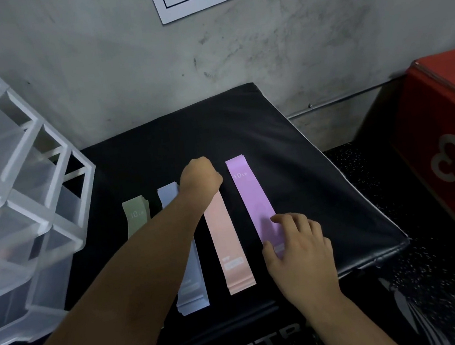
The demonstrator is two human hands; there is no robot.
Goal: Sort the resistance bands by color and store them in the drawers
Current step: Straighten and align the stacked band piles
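Pad (pixel 288 141): black, padded, smooth skin, square with rounded corners; I read "SOFT" in white on its front face, the rest cut off.
Bands: four flat stacks of thin matte strips lie side by side on the pad, apart from each other.
Green band (pixel 136 217): leftmost, marked "10"; my forearm covers its near part.
Blue band (pixel 192 289): next to the right, with a pale label at its near end that I cannot read.
Pink band (pixel 226 242): third; its near label is blurred.
Purple band (pixel 249 189): rightmost, "10 LB" at its far end.
Left hand (pixel 199 177): knuckles up over the pink band's far end; the fingers are hidden, so I cannot tell if they grip.
Right hand (pixel 300 252): fingers (pixel 280 219) loosely spread, resting flat on the purple band's near end.
Drawers (pixel 30 198): frosted clear plastic in a white frame, left of the pad.
Box (pixel 446 129): red, hard-edged, with large white numerals, right.
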